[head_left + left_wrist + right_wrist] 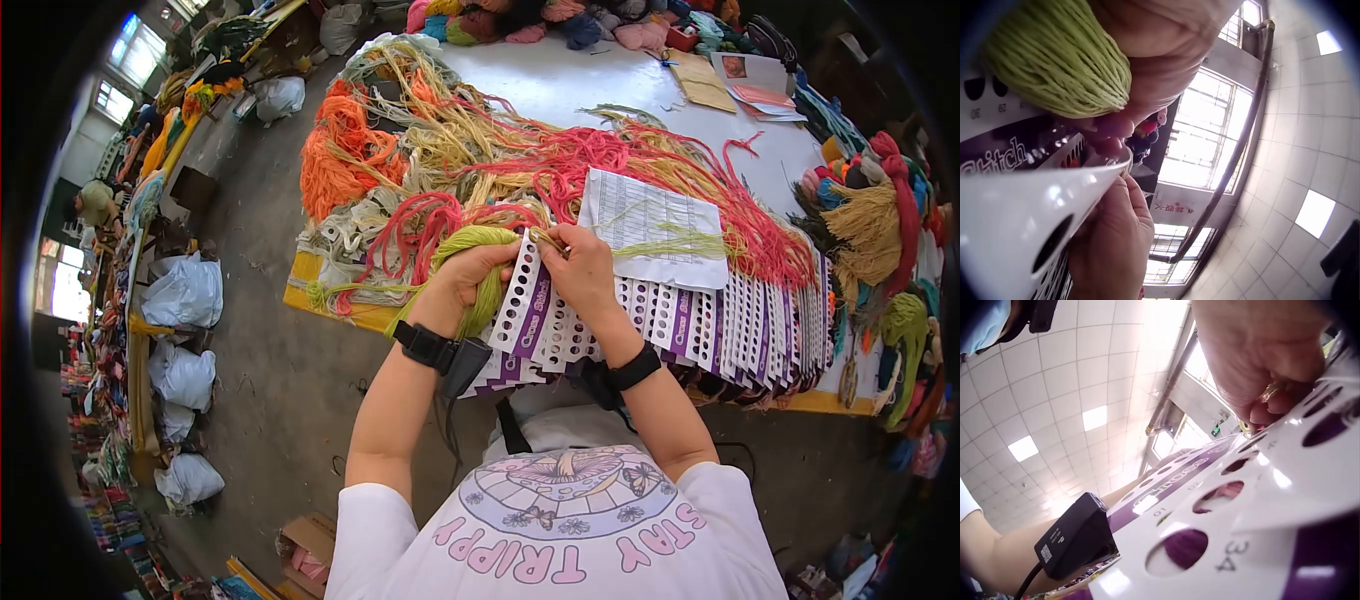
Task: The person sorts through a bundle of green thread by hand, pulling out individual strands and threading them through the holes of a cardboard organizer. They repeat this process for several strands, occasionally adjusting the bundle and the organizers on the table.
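Looped through my left hand is a skein of lime-green yarn, whose thick strands fill the upper left of the left wrist view. The fingertips of that hand are also at the top end of a white and purple thread card with a row of punched holes. My right hand pinches the same top end from the other side, thumb and forefinger close together. In the right wrist view, a bit of yellow-green thread shows by its curled fingers. The card tilts down toward my body, over other cards.
Many similar cards overlap along the table's front edge, with red and beige threads trailing behind them. A printed sheet with loose green strands lies right of my hands. Orange yarn is heaped at left; more yarn bundles hang at right.
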A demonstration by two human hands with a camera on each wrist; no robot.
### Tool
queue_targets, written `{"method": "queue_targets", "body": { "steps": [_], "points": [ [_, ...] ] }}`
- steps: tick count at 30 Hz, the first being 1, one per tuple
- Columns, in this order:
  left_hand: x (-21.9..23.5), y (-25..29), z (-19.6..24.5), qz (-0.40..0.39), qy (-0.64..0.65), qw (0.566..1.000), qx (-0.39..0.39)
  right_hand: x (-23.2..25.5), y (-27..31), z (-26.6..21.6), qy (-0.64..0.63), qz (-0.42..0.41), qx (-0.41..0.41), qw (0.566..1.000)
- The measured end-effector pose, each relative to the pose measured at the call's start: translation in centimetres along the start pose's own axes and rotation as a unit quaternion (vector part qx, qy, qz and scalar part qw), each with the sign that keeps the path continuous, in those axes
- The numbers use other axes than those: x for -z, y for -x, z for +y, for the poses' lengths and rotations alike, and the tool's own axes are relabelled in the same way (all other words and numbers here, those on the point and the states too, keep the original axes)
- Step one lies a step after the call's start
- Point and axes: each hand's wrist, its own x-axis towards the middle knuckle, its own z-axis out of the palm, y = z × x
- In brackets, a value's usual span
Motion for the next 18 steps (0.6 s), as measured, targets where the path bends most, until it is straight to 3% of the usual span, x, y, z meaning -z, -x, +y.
{"method": "queue_targets", "body": {
  "steps": [4,7,10,13,14,17,18],
  "points": [
    [1.0,-0.9,0.1,-0.031,0.027,0.999,0.028,-0.2,-0.1,0.4,0.006,-0.007,0.009,1.000],
    [-0.4,-0.6,-0.3,0.058,-0.004,0.998,0.010,0.0,-0.2,0.4,0.033,-0.031,0.029,0.999],
    [-0.4,-1.0,-1.2,0.055,-0.010,0.998,-0.032,0.0,-0.4,0.6,0.037,-0.052,0.030,0.998],
    [-0.6,-1.1,-2.2,0.122,-0.066,0.981,-0.137,-0.1,0.0,0.7,0.016,-0.043,0.021,0.999],
    [-0.9,-0.4,-1.7,0.084,-0.071,0.985,-0.131,0.0,0.0,0.8,0.008,-0.035,0.019,0.999],
    [1.5,1.5,1.1,0.002,0.079,0.995,-0.055,-0.1,0.3,1.1,0.035,-0.027,0.028,0.999],
    [1.5,1.9,1.4,-0.044,0.142,0.986,-0.070,-0.3,0.4,1.3,0.049,-0.019,0.049,0.997]
  ]
}}
